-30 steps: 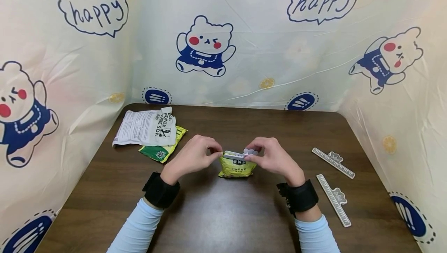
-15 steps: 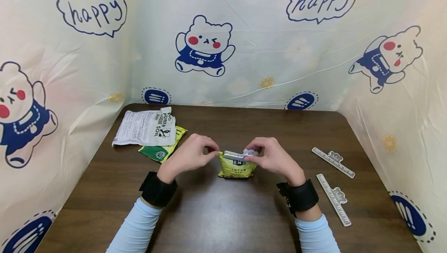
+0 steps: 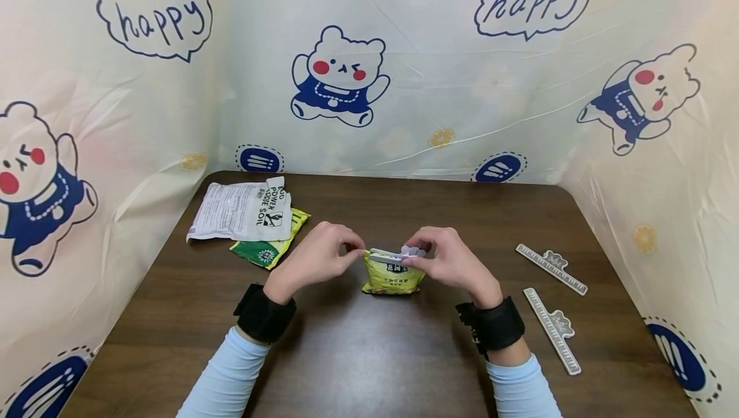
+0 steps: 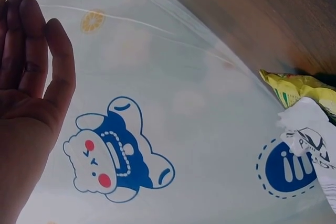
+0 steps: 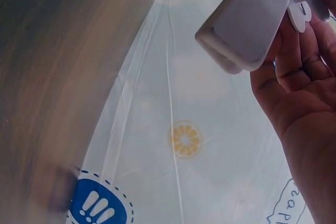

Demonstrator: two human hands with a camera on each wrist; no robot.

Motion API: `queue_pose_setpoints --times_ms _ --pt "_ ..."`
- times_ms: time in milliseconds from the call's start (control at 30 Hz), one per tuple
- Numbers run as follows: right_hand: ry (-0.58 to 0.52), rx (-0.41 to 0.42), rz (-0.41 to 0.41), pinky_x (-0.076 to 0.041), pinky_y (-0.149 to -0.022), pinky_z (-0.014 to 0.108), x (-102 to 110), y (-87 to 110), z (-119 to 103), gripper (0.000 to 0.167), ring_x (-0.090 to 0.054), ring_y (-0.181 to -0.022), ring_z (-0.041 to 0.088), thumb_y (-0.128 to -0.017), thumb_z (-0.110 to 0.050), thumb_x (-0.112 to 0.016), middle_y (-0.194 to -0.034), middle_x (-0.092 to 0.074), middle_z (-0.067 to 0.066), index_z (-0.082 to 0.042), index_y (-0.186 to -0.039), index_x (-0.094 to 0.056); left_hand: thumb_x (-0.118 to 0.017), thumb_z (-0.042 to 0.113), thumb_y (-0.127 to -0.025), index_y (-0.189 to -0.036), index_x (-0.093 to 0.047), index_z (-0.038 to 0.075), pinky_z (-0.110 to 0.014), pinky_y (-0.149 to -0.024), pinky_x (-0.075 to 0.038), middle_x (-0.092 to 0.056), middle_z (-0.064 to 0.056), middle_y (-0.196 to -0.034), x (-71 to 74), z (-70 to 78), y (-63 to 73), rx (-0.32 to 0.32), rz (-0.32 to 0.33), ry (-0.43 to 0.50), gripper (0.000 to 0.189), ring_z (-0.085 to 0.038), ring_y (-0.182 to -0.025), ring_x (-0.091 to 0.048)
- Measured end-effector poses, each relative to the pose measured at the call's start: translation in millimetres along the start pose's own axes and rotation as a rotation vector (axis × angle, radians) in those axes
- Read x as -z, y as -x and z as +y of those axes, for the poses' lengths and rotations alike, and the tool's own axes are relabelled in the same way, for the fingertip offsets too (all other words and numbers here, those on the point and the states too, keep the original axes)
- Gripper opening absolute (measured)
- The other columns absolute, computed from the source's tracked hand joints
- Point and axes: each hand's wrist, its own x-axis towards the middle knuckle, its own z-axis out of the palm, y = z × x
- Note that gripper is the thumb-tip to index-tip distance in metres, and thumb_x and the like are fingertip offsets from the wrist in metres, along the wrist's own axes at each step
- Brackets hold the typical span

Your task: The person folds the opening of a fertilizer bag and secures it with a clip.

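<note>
A small yellow bag [image 3: 392,282] with dark print stands on the table, its top edge in a pale grey-purple ruler clip [image 3: 384,256]. My right hand [image 3: 453,261] pinches the handle of that clip between thumb and fingers. In the right wrist view the clip [image 5: 247,19] fills the upper part, beside my fingers. My left hand [image 3: 316,254] pinches the bag's upper left corner with thumb and forefinger. Only the other fingers of the left hand [image 4: 34,72] show well in the left wrist view; its fingertips at the bag are mostly hidden there.
At the back left, a white bag [image 3: 237,209] overlaps a green and yellow bag [image 3: 260,252]. Two more ruler clips lie on the right, a farther clip [image 3: 551,268] and a nearer clip [image 3: 552,334]. A printed curtain surrounds the brown table [image 3: 375,367].
My left hand has shifted slightly left, to the very tip of the bag's corner. The right hand, clip and bag have hardly moved.
</note>
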Motion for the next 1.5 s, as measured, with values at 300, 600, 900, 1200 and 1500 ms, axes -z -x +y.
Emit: queue_pose_setpoints --times_ms 300,600,900,1200,1500 --pt "0.005 0.035 0.012 -0.057 -0.071 0.047 -1 -0.5 -2 0.018 -0.062 -0.082 0.016 -0.088 -0.009 -0.087 -0.094 -0.07 -0.005 -0.009 -0.104 -0.079 -0.08 0.009 -0.096 -0.098 -0.083 0.012 -0.028 -0.069 -0.055 -0.075 0.007 -0.09 -3.3 -1.0 -0.4 -0.036 0.01 0.018 0.004 -0.005 -0.077 -0.065" --pt "0.013 0.029 0.013 -0.056 -0.077 0.053 -1 -2.2 -1 0.02 -0.062 -0.087 0.017 -0.09 -0.011 -0.087 -0.098 -0.07 -0.005 -0.01 -0.108 -0.078 -0.082 0.014 -0.095 -0.108 -0.079 0.014 -0.036 -0.077 -0.058 -0.072 0.008 -0.098 -4.1 -5.5 -3.0 0.0 -0.038 0.091 0.014 -0.011 -0.085 -0.066" --pt "-0.036 -0.007 -0.06 -0.055 -0.081 0.057 0 -1.4 1 0.021 -0.063 -0.09 0.018 -0.092 -0.013 -0.084 -0.099 -0.071 -0.005 -0.012 -0.112 -0.075 -0.077 0.024 -0.1 -0.114 -0.073 0.018 -0.034 -0.075 -0.055 -0.068 0.012 -0.097 -27.2 -0.4 -6.5 0.023 -0.082 0.108 0.015 -0.008 -0.084 -0.062" --pt "0.096 -0.137 -0.198 -0.055 -0.078 0.037 11 0.1 11 0.029 -0.063 -0.085 0.016 -0.087 -0.004 -0.086 -0.097 -0.069 -0.003 -0.01 -0.112 -0.073 -0.074 0.025 -0.102 -0.112 -0.071 0.02 -0.032 -0.065 -0.05 -0.064 0.011 -0.091 -31.5 1.9 -5.5 0.074 -0.036 0.073 0.012 -0.009 -0.075 -0.057" --pt "0.147 -0.166 -0.139 -0.055 -0.078 0.039 5 0.5 18 0.019 -0.061 -0.083 0.02 -0.09 0.003 -0.079 -0.094 -0.068 0.001 -0.008 -0.103 -0.07 -0.075 0.026 -0.101 -0.14 -0.057 0.017 -0.033 -0.07 -0.051 -0.068 0.004 -0.107 -33.2 3.3 -4.7 0.147 -0.054 -0.009 0.043 -0.011 -0.084 -0.06"
